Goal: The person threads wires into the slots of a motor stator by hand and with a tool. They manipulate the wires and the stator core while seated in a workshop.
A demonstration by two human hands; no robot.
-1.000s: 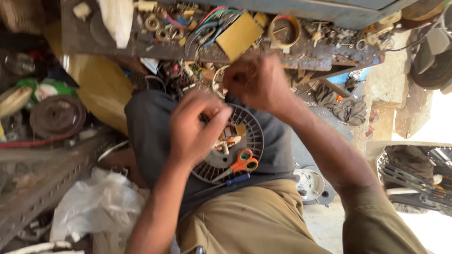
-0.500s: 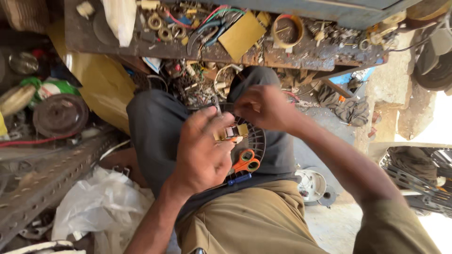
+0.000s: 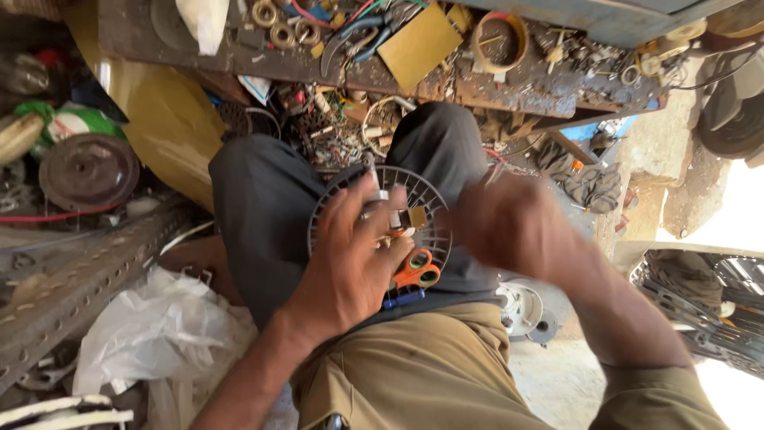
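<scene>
Sitting with a round grey fan grille lying across my dark-trousered lap, I am pressing my left hand onto it, fingers curled round a small metal part at its hub. My right hand is hovering just beside the grille's rim, blurred; I cannot tell whether it is gripping anything. Orange-handled scissors are lying on the grille by my left thumb. A cluttered workbench is standing beyond my knees.

Matt grey plastic grille; rusty rough metal workbench.
</scene>
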